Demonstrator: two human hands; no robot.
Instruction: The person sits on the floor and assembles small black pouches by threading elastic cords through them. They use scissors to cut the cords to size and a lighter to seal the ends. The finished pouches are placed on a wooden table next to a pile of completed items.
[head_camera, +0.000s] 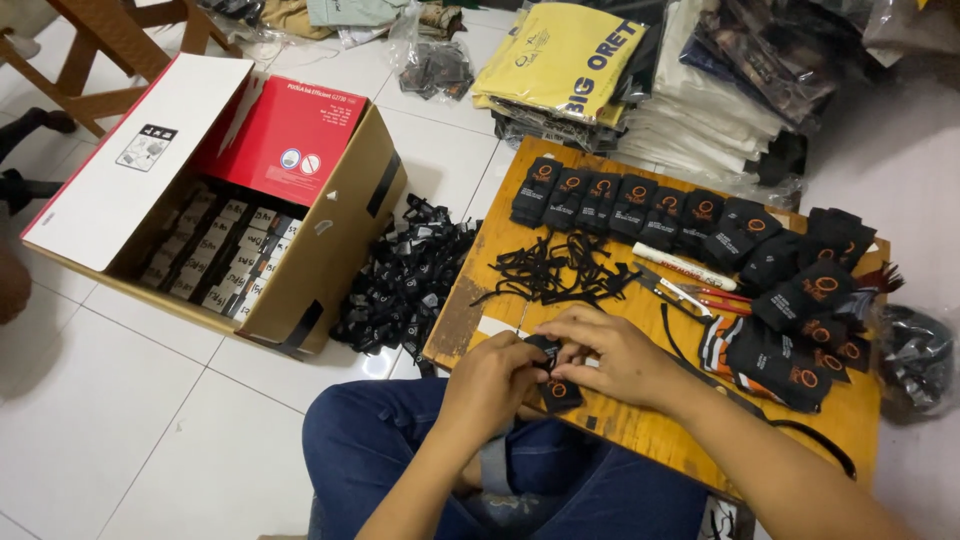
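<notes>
Left hand (492, 378) and right hand (612, 352) together pinch a small black tag (556, 388) at the near edge of the wooden counter (650, 425); loose black strings (555, 270) lie beyond.

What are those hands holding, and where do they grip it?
Both the left hand and right hand pinch a small black tag at its upper end.

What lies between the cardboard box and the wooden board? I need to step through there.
In the head view, a heap of small black tags lies on the white tile floor between the cardboard box and the wooden board.
</notes>
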